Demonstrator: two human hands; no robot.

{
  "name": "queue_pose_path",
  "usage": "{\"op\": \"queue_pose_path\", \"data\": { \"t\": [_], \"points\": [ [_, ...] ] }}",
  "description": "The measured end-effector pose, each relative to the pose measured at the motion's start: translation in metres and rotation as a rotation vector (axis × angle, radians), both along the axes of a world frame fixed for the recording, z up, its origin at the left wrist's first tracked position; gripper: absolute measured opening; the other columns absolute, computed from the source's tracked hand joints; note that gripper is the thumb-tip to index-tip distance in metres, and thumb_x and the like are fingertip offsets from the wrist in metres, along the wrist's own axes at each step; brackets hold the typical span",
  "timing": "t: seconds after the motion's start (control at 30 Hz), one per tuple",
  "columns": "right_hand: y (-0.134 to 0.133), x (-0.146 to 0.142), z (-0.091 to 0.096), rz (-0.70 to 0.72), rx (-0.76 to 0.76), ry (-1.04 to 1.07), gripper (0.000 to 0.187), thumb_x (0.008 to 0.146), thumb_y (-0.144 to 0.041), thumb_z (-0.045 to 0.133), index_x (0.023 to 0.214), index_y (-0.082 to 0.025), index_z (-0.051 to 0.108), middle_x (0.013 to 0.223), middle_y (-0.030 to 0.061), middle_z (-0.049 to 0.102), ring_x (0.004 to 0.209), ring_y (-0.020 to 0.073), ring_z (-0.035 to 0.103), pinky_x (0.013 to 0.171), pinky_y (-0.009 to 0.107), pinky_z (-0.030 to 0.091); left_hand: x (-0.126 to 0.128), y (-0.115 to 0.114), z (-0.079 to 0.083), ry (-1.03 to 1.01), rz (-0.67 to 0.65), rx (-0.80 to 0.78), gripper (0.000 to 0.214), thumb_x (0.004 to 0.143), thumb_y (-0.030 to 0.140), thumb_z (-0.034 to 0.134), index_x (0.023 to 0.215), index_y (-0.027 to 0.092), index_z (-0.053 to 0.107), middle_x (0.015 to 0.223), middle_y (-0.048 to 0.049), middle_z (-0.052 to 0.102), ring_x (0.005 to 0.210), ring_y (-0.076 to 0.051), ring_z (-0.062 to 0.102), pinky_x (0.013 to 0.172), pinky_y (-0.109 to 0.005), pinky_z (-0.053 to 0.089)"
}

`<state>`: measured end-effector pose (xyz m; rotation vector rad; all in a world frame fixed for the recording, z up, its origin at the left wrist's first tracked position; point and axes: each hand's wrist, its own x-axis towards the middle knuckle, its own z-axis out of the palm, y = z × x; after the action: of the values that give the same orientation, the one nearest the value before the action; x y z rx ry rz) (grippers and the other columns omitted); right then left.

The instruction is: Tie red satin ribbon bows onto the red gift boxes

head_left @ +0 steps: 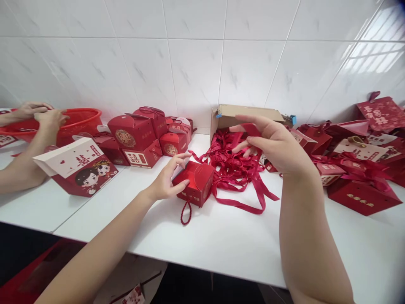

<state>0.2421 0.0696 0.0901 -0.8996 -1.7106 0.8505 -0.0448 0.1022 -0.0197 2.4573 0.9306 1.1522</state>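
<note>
A small red gift box (198, 181) with rounded interlocking lid flaps sits on the white table, a twisted red cord loop (186, 213) hanging from its near side. My left hand (169, 177) grips its left side, thumb on the near edge and fingers behind. Just right of the box spreads a tangled heap of dark red ribbons (232, 162). Over this heap my right hand (267, 137) is raised with its fingers apart. Red ribbon shows between its thumb and forefinger; whether it is pinched cannot be made out.
Behind the ribbons stands an open cardboard box (249, 112) against the tiled wall. Stacked red gift boxes (133, 133) and a cartoon-printed box (82, 169) are at left. Another person's hands (47, 116) work by a red plastic basket (84, 120). Ribboned boxes (363, 196) crowd the right.
</note>
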Motion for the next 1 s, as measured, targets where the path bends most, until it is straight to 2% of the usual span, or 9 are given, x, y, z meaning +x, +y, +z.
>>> {"op": "queue_pose_path", "data": {
  "t": [0.1, 0.2, 0.33, 0.47, 0.57, 0.63, 0.77, 0.87, 1.0],
  "points": [
    [0.006, -0.005, -0.004, -0.074, 0.039, 0.022, 0.030, 0.084, -0.025, 0.060, 0.113, -0.022, 0.065, 0.112, 0.0069, 0.067, 0.091, 0.0184, 0.068, 0.075, 0.032, 0.058, -0.002, 0.002, -0.002, -0.028, 0.033, 0.029, 0.036, 0.074, 0.028, 0.064, 0.095, 0.025, 0.035, 0.133, -0.0145, 0.046, 0.129, -0.028, 0.042, 0.106, -0.049, 0.033],
    [0.013, -0.007, -0.007, -0.139, 0.063, 0.102, 0.027, 0.088, -0.037, 0.055, 0.105, -0.019, 0.067, 0.101, 0.0079, 0.071, 0.083, 0.0167, 0.069, 0.074, 0.030, 0.058, -0.004, 0.006, -0.005, -0.030, 0.040, 0.014, 0.037, 0.074, 0.029, 0.065, 0.095, 0.025, 0.035, 0.131, -0.0145, 0.047, 0.129, -0.028, 0.042, 0.105, -0.048, 0.033],
    [0.019, -0.004, -0.010, -0.218, 0.146, 0.158, 0.031, 0.087, -0.024, 0.054, 0.117, -0.027, 0.060, 0.112, 0.0042, 0.067, 0.072, 0.0140, 0.069, 0.059, 0.027, 0.056, -0.005, 0.008, -0.008, -0.107, 0.102, -0.013, 0.026, 0.080, 0.029, 0.058, 0.093, 0.024, 0.037, 0.130, -0.0131, 0.049, 0.125, -0.027, 0.046, 0.104, -0.047, 0.034],
    [0.017, 0.002, -0.009, -0.219, 0.205, 0.128, 0.043, 0.082, -0.017, 0.057, 0.122, -0.032, 0.056, 0.129, 0.0018, 0.058, 0.088, 0.0186, 0.069, 0.065, 0.030, 0.058, -0.004, 0.008, -0.008, -0.104, 0.113, -0.033, 0.026, 0.079, 0.025, 0.057, 0.098, 0.023, 0.040, 0.131, -0.0125, 0.051, 0.125, -0.027, 0.047, 0.104, -0.046, 0.035],
    [0.012, 0.003, -0.008, -0.224, 0.241, 0.101, 0.033, 0.084, -0.020, 0.059, 0.115, -0.028, 0.062, 0.113, 0.0031, 0.068, 0.096, 0.0199, 0.067, 0.081, 0.036, 0.057, -0.003, 0.007, -0.007, -0.103, 0.081, -0.009, 0.027, 0.080, 0.023, 0.056, 0.104, 0.023, 0.043, 0.132, -0.0122, 0.052, 0.125, -0.026, 0.048, 0.106, -0.044, 0.034],
    [0.010, 0.002, -0.007, -0.224, 0.250, 0.100, 0.023, 0.087, -0.026, 0.057, 0.108, -0.024, 0.066, 0.099, 0.0041, 0.071, 0.091, 0.0189, 0.068, 0.085, 0.037, 0.056, -0.003, 0.007, -0.006, -0.103, 0.072, 0.009, 0.028, 0.080, 0.022, 0.055, 0.106, 0.022, 0.045, 0.132, -0.0124, 0.053, 0.125, -0.026, 0.049, 0.106, -0.044, 0.034],
    [0.010, -0.001, -0.007, -0.222, 0.241, 0.109, 0.023, 0.084, -0.027, 0.062, 0.106, -0.023, 0.068, 0.102, 0.0038, 0.071, 0.074, 0.0154, 0.070, 0.075, 0.032, 0.059, -0.004, 0.008, -0.006, -0.081, 0.066, 0.020, 0.028, 0.081, 0.022, 0.055, 0.107, 0.021, 0.045, 0.132, -0.0139, 0.053, 0.127, -0.026, 0.048, 0.106, -0.045, 0.035],
    [0.009, -0.005, -0.007, -0.222, 0.187, 0.097, 0.030, 0.078, -0.024, 0.069, 0.108, -0.023, 0.068, 0.107, 0.0040, 0.070, 0.072, 0.0155, 0.070, 0.068, 0.029, 0.058, -0.004, 0.008, -0.007, -0.089, 0.058, 0.033, 0.028, 0.081, 0.021, 0.055, 0.107, 0.020, 0.046, 0.132, -0.0142, 0.054, 0.127, -0.026, 0.047, 0.106, -0.044, 0.036],
    [0.004, -0.013, -0.005, -0.161, 0.002, 0.023, 0.026, 0.076, -0.030, 0.069, 0.100, -0.020, 0.072, 0.087, 0.0051, 0.073, 0.073, 0.0168, 0.068, 0.065, 0.028, 0.055, -0.004, 0.008, -0.006, -0.092, 0.066, 0.040, 0.027, 0.081, 0.019, 0.056, 0.108, 0.020, 0.048, 0.131, -0.0143, 0.054, 0.126, -0.025, 0.048, 0.105, -0.042, 0.037]
  ]
}}
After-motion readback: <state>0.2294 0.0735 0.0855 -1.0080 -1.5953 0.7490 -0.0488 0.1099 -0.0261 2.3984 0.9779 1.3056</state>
